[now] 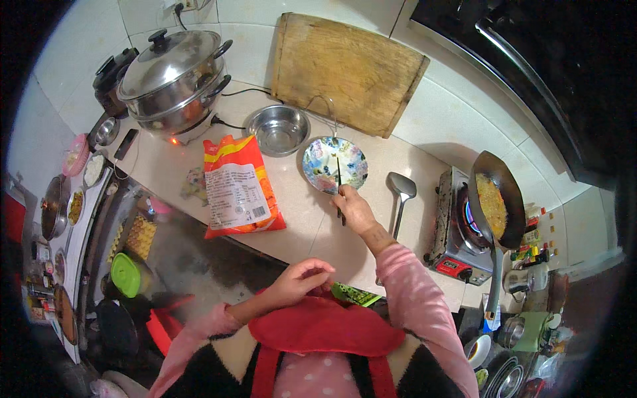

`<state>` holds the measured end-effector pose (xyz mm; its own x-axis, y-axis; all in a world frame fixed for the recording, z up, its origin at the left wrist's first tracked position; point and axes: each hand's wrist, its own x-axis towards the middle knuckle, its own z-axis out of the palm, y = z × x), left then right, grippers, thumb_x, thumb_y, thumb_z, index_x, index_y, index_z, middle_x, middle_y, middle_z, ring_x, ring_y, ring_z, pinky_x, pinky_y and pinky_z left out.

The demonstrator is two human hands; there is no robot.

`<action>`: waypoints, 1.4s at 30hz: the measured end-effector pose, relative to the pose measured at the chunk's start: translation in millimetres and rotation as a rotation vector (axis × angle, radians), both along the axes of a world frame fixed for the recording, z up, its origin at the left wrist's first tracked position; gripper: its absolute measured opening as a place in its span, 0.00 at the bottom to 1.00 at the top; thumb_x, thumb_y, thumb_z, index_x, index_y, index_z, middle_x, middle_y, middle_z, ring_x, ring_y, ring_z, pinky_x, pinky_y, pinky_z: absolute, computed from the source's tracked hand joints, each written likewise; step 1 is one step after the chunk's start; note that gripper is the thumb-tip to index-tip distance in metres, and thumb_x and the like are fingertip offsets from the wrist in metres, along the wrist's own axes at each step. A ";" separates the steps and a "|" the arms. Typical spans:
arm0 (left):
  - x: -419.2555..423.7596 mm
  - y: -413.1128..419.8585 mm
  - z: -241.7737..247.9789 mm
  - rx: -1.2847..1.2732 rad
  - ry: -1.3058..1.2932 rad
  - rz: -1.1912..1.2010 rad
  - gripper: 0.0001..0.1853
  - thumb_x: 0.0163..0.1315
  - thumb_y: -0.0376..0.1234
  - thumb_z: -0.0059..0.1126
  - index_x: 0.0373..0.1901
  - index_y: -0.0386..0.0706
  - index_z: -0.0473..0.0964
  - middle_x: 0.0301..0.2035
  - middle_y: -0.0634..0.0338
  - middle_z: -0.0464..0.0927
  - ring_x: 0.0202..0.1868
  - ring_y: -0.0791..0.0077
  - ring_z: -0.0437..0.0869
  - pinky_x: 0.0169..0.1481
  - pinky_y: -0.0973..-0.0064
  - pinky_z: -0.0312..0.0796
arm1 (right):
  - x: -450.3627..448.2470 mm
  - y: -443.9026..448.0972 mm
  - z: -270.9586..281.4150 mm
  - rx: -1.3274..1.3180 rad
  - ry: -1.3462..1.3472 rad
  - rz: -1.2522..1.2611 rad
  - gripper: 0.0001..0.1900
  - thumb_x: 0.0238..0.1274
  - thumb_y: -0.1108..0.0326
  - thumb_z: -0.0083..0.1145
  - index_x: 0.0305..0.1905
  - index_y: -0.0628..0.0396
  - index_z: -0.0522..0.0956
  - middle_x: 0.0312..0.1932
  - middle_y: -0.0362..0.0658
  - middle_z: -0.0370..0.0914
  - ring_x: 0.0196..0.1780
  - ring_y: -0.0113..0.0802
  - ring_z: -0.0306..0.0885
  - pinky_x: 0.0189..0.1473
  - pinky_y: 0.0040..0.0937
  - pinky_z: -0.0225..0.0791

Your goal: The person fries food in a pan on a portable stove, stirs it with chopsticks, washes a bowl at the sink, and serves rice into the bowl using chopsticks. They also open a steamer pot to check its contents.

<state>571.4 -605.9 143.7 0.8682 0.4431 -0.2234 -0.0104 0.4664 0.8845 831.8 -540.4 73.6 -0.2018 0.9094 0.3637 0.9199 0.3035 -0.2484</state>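
Dark chopsticks [339, 171] are gripped in my right hand [356, 209], their tips over a floral-patterned plate [323, 159] on the counter. My left hand [298, 281] is held in front of the red apron [326, 326], fingers bent; whether they hold anything I cannot tell. Left of the plate lies a red and orange food bag [239, 189] with printed writing. A stainless steel bowl [278, 130] sits behind the bag and plate. To the right rests a metal wok spatula [402, 186]. A wok [512, 209] with bubbling yellowish contents is over a lit portable gas stove [460, 239].
A lidded steel steamer pot [171, 84] stands at the back left, a phone-like black object [126, 144] near it. A wooden cutting board [348, 69] leans on the tiled wall. The wok's handle [493, 283] points towards me on the right. Bottles [535, 253] stand beyond the stove.
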 end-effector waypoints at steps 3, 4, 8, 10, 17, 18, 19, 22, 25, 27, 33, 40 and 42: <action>-22.2 1.3 2.6 -0.058 0.098 0.105 0.11 0.65 0.32 0.49 0.47 0.39 0.70 0.37 0.60 0.76 0.38 0.78 0.77 0.45 0.78 0.71 | -6.0 24.0 -11.8 -0.261 0.378 -0.142 0.12 0.60 0.62 0.46 0.41 0.59 0.71 0.42 0.50 0.68 0.43 0.46 0.70 0.44 0.35 0.65; -29.0 0.3 -4.5 -0.072 0.102 0.128 0.11 0.65 0.32 0.49 0.47 0.38 0.70 0.37 0.60 0.76 0.39 0.78 0.77 0.45 0.78 0.72 | -6.1 30.6 -13.5 -0.391 0.538 -0.219 0.13 0.60 0.61 0.46 0.44 0.58 0.71 0.43 0.51 0.68 0.43 0.46 0.69 0.46 0.34 0.64; -43.0 -4.9 -6.9 -0.065 0.138 0.196 0.12 0.65 0.31 0.49 0.48 0.38 0.70 0.37 0.59 0.76 0.39 0.77 0.77 0.45 0.78 0.72 | 1.2 28.9 -25.9 0.051 -0.050 -0.076 0.20 0.47 0.74 0.54 0.50 0.52 0.72 0.50 0.50 0.67 0.52 0.54 0.65 0.53 0.41 0.62; -44.9 -8.5 -12.3 -0.077 0.093 0.233 0.12 0.65 0.31 0.48 0.48 0.38 0.69 0.37 0.59 0.76 0.39 0.77 0.77 0.44 0.77 0.74 | 3.4 26.2 -29.1 0.121 0.000 -0.190 0.21 0.48 0.74 0.54 0.52 0.55 0.71 0.51 0.51 0.66 0.54 0.52 0.64 0.54 0.42 0.61; -39.3 -21.5 -9.5 -0.168 0.097 0.241 0.11 0.65 0.32 0.49 0.48 0.41 0.70 0.37 0.60 0.76 0.37 0.76 0.78 0.41 0.74 0.77 | 57.6 56.7 -118.7 -0.198 1.070 -0.767 0.12 0.61 0.61 0.47 0.35 0.61 0.69 0.19 0.46 0.67 0.17 0.31 0.66 0.13 0.29 0.56; -42.6 -26.9 -10.9 -0.176 0.104 0.269 0.12 0.65 0.32 0.49 0.48 0.41 0.70 0.37 0.60 0.76 0.37 0.75 0.78 0.41 0.74 0.77 | 27.9 62.7 -95.9 -0.328 1.235 -0.723 0.13 0.63 0.61 0.44 0.31 0.60 0.68 0.11 0.42 0.64 0.09 0.30 0.62 0.07 0.28 0.49; -41.8 -31.4 -11.6 -0.182 0.096 0.261 0.12 0.65 0.32 0.49 0.48 0.41 0.70 0.37 0.60 0.75 0.37 0.75 0.79 0.41 0.74 0.77 | 29.3 62.6 -99.3 -0.296 1.425 -0.714 0.12 0.62 0.62 0.44 0.31 0.60 0.69 0.12 0.42 0.64 0.10 0.29 0.62 0.07 0.27 0.50; -40.6 -40.5 -3.9 -0.073 0.245 0.238 0.12 0.65 0.33 0.50 0.48 0.41 0.70 0.38 0.60 0.75 0.38 0.76 0.79 0.40 0.74 0.77 | 27.2 57.9 -84.8 -0.433 1.446 -0.683 0.08 0.59 0.69 0.43 0.29 0.59 0.70 0.14 0.40 0.66 0.12 0.26 0.62 0.09 0.26 0.50; -44.1 -43.7 5.9 -0.187 0.185 0.248 0.11 0.65 0.34 0.50 0.47 0.41 0.70 0.39 0.61 0.76 0.39 0.76 0.79 0.39 0.76 0.76 | 60.6 27.8 -107.1 -0.241 1.545 -0.578 0.07 0.57 0.72 0.41 0.32 0.60 0.72 0.16 0.40 0.68 0.12 0.25 0.61 0.09 0.24 0.49; -55.1 -50.2 0.2 -0.141 0.199 0.299 0.12 0.65 0.35 0.50 0.47 0.41 0.70 0.39 0.60 0.76 0.39 0.76 0.79 0.40 0.77 0.75 | 48.9 11.8 -84.8 -0.307 1.533 -0.577 0.08 0.57 0.72 0.39 0.34 0.60 0.71 0.17 0.40 0.68 0.11 0.25 0.60 0.08 0.24 0.48; -76.8 -27.1 11.4 -0.152 0.198 0.240 0.12 0.65 0.35 0.50 0.47 0.41 0.69 0.37 0.63 0.76 0.36 0.79 0.78 0.40 0.80 0.72 | 141.0 -44.3 -157.3 -0.328 1.363 -0.737 0.07 0.62 0.66 0.39 0.41 0.55 0.67 0.16 0.39 0.64 0.10 0.25 0.56 0.08 0.25 0.45; -163.2 31.8 -8.6 0.037 0.071 0.291 0.12 0.65 0.36 0.50 0.47 0.40 0.70 0.35 0.62 0.76 0.37 0.79 0.78 0.42 0.78 0.73 | 63.0 -71.4 -67.1 0.025 1.131 -0.949 0.27 0.62 0.58 0.49 0.63 0.53 0.57 0.25 0.40 0.66 0.18 0.25 0.61 0.15 0.23 0.52; -200.5 48.2 -2.6 -0.005 0.099 0.342 0.13 0.65 0.36 0.49 0.46 0.39 0.70 0.35 0.61 0.77 0.37 0.78 0.78 0.43 0.78 0.73 | -0.5 -65.2 -34.2 0.218 1.165 -0.887 0.23 0.61 0.64 0.47 0.60 0.55 0.60 0.25 0.38 0.66 0.18 0.23 0.59 0.16 0.20 0.53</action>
